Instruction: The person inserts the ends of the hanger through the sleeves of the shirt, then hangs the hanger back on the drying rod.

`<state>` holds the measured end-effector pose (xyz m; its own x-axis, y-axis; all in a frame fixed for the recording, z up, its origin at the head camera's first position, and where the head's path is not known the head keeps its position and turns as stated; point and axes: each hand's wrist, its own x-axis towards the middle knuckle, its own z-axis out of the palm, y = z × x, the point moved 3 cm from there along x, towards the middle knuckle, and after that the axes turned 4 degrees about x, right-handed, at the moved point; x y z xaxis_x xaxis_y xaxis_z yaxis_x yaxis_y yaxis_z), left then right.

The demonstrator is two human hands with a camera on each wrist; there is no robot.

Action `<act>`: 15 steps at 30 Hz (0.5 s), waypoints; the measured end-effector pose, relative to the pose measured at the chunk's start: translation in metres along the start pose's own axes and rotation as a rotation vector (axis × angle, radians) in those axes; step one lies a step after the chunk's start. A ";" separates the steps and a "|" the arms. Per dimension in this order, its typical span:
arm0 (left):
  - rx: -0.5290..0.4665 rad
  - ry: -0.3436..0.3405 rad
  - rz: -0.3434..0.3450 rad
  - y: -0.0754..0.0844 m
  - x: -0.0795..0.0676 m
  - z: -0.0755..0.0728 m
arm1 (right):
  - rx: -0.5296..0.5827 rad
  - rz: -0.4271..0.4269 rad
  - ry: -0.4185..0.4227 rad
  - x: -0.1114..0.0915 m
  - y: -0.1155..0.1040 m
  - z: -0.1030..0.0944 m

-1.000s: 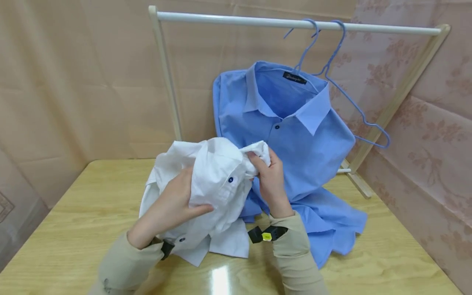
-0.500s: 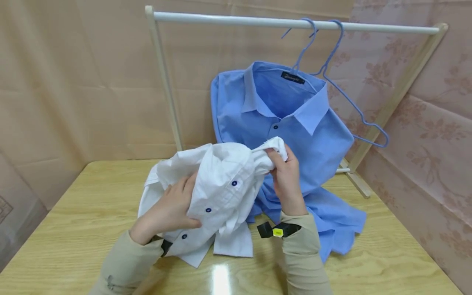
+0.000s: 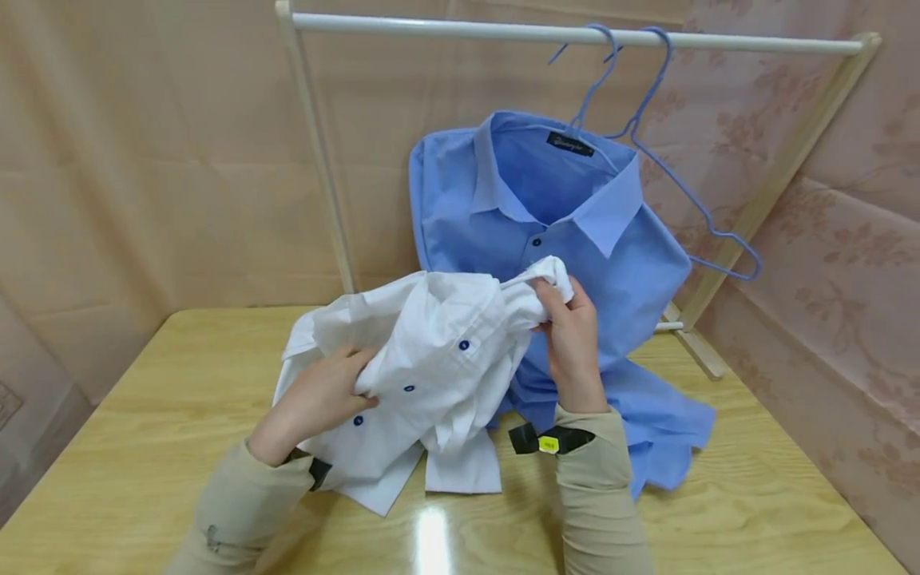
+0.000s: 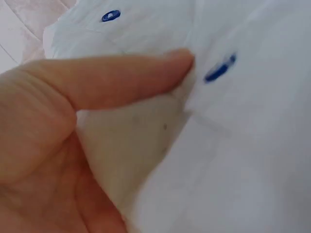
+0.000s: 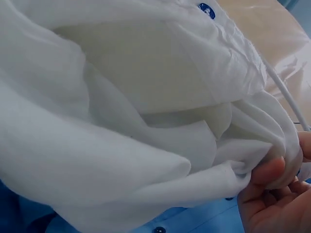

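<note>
A rumpled white shirt (image 3: 442, 379), partly bunched and slanting, appears just off the head view's centre toward seven o'clock. Three dark blue buttons (image 3: 463, 345) line its front from eight to two o'clock, where the cloth is raised and gathered tight. Its inside gapes at ten o'clock; two straight-edged panels show between five and seven.

So the left hand (image 4: 43, 131) has its thumb (image 4: 129, 80) stretched out, tip right at the edge of a white shirt (image 4: 243, 170), with the other fingers mostly hidden. Two blue buttons: the left one (image 4: 111, 16) looks pretty clear, the right one (image 4: 219, 69) (super blurry, sorry) sits just beside the thumb tip. Shaded, creamy-looking cloth (image 4: 124, 145) shows below the thumb.
</note>
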<state>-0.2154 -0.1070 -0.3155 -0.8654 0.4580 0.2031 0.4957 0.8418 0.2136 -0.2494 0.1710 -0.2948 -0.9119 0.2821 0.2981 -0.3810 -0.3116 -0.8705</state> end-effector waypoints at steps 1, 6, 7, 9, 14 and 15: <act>0.013 0.010 0.010 0.000 0.000 0.000 | -0.027 0.010 0.001 0.000 0.002 0.000; 0.038 0.040 0.025 0.000 0.000 0.005 | -0.160 0.091 -0.060 -0.002 0.009 0.002; 0.032 0.051 0.019 0.000 0.001 0.006 | -0.177 0.109 -0.078 -0.002 0.010 0.003; 0.008 0.070 -0.008 0.000 0.001 0.006 | -0.205 0.139 -0.123 -0.003 0.011 0.004; -0.089 0.160 -0.054 0.008 0.003 0.000 | -0.271 0.197 -0.268 -0.002 0.013 0.006; -0.107 0.182 -0.060 0.011 0.002 -0.002 | -0.279 0.214 -0.304 -0.002 0.014 0.007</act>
<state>-0.2118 -0.0978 -0.3104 -0.8711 0.3403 0.3541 0.4567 0.8265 0.3292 -0.2541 0.1597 -0.3049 -0.9848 -0.0542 0.1651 -0.1614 -0.0662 -0.9847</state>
